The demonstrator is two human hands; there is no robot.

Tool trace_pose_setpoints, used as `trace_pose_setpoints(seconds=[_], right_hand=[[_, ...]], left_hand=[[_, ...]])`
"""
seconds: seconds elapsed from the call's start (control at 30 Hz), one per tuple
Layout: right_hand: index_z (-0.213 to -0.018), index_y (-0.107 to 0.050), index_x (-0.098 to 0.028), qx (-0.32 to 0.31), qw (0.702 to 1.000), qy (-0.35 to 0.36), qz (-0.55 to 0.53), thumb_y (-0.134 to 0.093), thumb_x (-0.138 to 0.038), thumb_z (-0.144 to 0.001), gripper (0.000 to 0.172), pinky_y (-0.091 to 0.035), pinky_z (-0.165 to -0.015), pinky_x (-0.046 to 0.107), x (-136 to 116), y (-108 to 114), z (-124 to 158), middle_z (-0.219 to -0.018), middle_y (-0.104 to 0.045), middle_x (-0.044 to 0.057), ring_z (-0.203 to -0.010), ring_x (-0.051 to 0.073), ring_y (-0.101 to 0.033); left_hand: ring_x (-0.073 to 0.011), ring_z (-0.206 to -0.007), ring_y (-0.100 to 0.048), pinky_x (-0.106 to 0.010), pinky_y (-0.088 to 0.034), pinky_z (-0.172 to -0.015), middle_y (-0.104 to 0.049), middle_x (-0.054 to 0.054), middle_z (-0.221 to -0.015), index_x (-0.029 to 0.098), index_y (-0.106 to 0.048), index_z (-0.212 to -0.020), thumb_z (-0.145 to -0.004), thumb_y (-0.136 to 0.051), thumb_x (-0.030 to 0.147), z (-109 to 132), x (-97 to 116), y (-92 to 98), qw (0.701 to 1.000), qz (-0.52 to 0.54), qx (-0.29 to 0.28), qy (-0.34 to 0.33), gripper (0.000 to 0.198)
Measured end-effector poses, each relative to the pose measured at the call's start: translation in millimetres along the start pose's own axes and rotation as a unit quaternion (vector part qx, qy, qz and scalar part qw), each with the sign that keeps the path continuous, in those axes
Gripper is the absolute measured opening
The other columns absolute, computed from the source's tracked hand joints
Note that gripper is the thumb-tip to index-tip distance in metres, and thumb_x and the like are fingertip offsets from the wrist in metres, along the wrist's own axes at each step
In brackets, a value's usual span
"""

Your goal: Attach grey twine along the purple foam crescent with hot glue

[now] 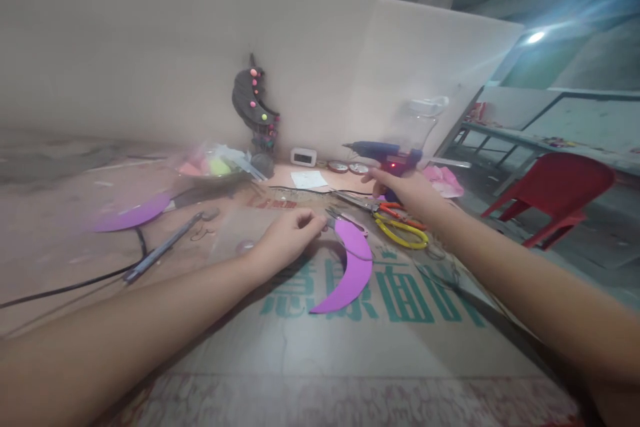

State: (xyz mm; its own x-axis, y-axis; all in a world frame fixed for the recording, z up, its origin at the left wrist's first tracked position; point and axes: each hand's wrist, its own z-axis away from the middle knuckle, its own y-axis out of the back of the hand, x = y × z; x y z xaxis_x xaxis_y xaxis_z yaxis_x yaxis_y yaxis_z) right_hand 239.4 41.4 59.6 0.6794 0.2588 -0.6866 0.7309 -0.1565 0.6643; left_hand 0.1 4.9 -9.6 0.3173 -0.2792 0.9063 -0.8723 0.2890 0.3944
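Note:
My right hand [405, 190] is wrapped around the handle of a blue glue gun [375, 149], whose nozzle points left and whose red light is lit. A glue stick juts from its back. My left hand [295, 233] is closed in a pinch at the upper tip of a purple crescent cutout [353, 273]. Something grey covers that tip, and a thin grey cord crosses the crescent. Close by, yellow-handled scissors [403, 233] and an orange-handled tool [405, 215] lie below my right hand.
Printed cardboard [300, 340] covers the table. A bowl of bright pieces [213, 167], a purple shape [133, 212] and a grey-blue stick [163, 247] are at left. A decorated dark crescent [247, 100] hangs on the wall. Behind stand a small clock [303, 157] and a clear bottle [423, 123].

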Motion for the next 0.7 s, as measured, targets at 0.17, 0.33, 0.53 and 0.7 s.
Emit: trace_pose_setpoints(seconds=[0.17, 0.33, 0.53, 0.7], right_hand=[[-0.094, -0.068, -0.022, -0.039, 0.998, 0.021, -0.045, -0.064, -0.044, -0.078, 0.028, -0.053, -0.077, 0.034, 9.4, 11.4, 43.1, -0.095, -0.073, 0.006, -0.089, 0.023, -0.067], [-0.080, -0.065, -0.021, -0.058, 0.997, 0.037, 0.019, -0.063, -0.045, -0.078, 0.024, -0.054, -0.076, 0.037, 16.0, 4.5, 67.9, -0.084, -0.071, 0.006, -0.080, 0.023, -0.067], [-0.081, -0.065, -0.022, -0.088, 0.993, 0.073, -0.030, -0.062, -0.040, -0.079, 0.018, -0.054, -0.077, 0.037, 16.1, -9.4, 81.1, -0.086, -0.070, 0.005, -0.082, 0.023, -0.067], [-0.074, -0.061, -0.022, -0.066, 0.997, 0.048, 0.010, -0.063, -0.046, -0.075, 0.024, -0.055, -0.068, 0.038, 21.4, -14.8, 86.5, -0.074, -0.068, 0.005, -0.070, 0.024, -0.065]], left_hand=[[-0.0124, -0.051, -0.050, -0.023, -0.035, -0.048, -0.052, 0.002, -0.056, 0.018, -0.053, -0.069, -0.085, -0.047, 0.048, -0.2, -0.3, 0.1, 1.000, 0.008, 0.007, 0.011, 0.035], [-0.0116, -0.053, -0.048, -0.022, -0.035, -0.048, -0.053, 0.002, -0.059, 0.018, -0.057, -0.070, -0.084, -0.048, 0.048, -1.7, -0.6, 1.1, 0.999, 0.011, 0.041, 0.006, 0.034], [-0.0107, -0.050, -0.045, -0.022, -0.034, -0.047, -0.050, 0.004, -0.058, 0.018, -0.057, -0.072, -0.085, -0.048, 0.050, -1.6, -1.1, 2.1, 0.999, -0.002, 0.043, 0.018, 0.035], [-0.0113, -0.051, -0.046, -0.022, -0.034, -0.048, -0.051, 0.003, -0.057, 0.018, -0.058, -0.074, -0.085, -0.048, 0.049, -0.2, 1.3, 2.6, 0.999, -0.008, 0.042, 0.017, 0.035]])
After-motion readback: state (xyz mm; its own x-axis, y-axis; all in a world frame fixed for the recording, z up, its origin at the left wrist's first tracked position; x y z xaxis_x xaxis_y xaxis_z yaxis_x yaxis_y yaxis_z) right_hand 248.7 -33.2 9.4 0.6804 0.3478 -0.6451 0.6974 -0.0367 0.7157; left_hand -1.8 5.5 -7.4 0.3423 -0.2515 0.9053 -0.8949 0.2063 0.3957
